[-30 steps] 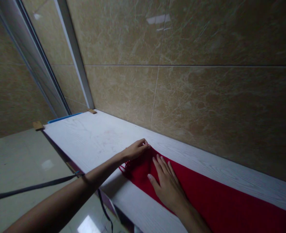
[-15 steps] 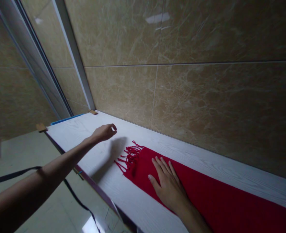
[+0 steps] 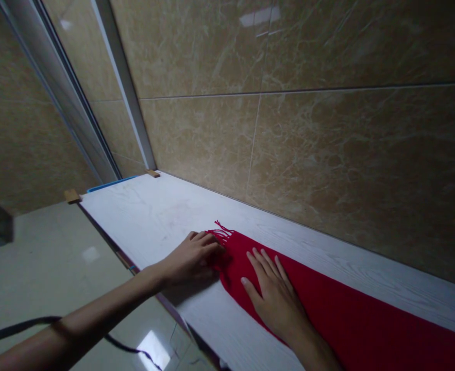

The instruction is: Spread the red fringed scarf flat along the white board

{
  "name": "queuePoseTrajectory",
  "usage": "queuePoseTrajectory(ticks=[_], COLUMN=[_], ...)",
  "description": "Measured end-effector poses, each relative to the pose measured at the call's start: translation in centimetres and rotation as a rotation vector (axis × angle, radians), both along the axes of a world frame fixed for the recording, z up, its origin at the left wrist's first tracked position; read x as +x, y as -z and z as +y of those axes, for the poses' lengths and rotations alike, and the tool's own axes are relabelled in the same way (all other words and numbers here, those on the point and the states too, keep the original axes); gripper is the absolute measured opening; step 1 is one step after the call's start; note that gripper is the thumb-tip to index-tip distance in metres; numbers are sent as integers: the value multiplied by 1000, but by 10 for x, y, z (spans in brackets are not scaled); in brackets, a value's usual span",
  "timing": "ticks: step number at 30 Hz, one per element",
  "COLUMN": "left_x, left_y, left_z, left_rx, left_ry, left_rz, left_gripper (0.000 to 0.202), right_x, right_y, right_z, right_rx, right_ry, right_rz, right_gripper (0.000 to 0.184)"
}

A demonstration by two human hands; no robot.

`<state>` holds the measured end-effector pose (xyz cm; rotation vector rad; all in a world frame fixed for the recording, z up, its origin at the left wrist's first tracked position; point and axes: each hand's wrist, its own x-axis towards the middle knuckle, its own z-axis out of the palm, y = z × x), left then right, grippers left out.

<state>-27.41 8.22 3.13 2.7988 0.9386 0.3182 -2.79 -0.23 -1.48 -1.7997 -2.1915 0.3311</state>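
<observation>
A long red scarf (image 3: 339, 314) with a fringed end (image 3: 222, 236) lies flat along a white wooden tabletop (image 3: 153, 211). My right hand (image 3: 275, 299) rests flat on the scarf, fingers spread, a little back from the fringe. My left hand (image 3: 190, 255) lies on the table at the scarf's end, its extended fingers touching the fringe. The near part of the fringe is hidden under that hand.
A tan marble-tile wall (image 3: 308, 144) runs right along the table's far edge. A metal door frame (image 3: 124, 87) stands at the far left corner. Small wooden blocks (image 3: 71, 195) sit at the table's left end. A black strap (image 3: 18, 327) hangs over the glossy floor.
My left hand, raised over the bare table half a second ago, has come back down onto the scarf's fringe. The right hand has stayed pressed on the scarf.
</observation>
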Motion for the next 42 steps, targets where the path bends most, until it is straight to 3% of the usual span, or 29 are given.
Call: queuePoseTrajectory(ticks=[3,5,8,12,14,16,19,22,26,29,32,35,37,40,42], left_x=[5,-1,-29,-81,-94,-90,-60,-32,-22,-20,-14,-14,-17,-20,-18], left_y=[8,10,4,-10,-14,-14,-12,-13,-7,7,18,17,12,8,10], left_z=[-2,1,14,39,42,34,5,-25,-49,-58,-62,-55,-45,-29,-21], left_rx=[130,190,264,357,344,261,126,76,-3,-18,-6,29,20,-2,22], left_ry=[-3,10,-21,-300,-411,-399,-244,-182,-318,-476,-537,-476,-342,-143,-89], left_rz=[9,32,109,177,147,71,-46,-91,-173,-193,-205,-284,-296,-189,-106], left_gripper=[22,25,30,37,40,40,34,25,23,26,30,23,26,36,33], right_x=[0,0,0,0,0,0,-1,0,9,18,22,20,18,16,14], right_y=[1,0,-2,-2,-1,0,1,1,-8,-19,-26,-24,-20,-14,-12], right_z=[0,-1,-2,-1,1,1,-1,-3,8,32,57,67,64,51,38], right_rx=[13,15,-3,-14,-4,1,-1,-1,3,31,47,58,67,71,69], right_ry=[-4,-2,-3,-7,-7,-3,-1,-13,40,114,125,104,97,88,66], right_rz=[14,20,11,14,22,25,18,22,39,21,0,-12,-16,-21,-23], right_gripper=[62,62,62,61,60,60,60,60,56,52,50,49,51,54,55])
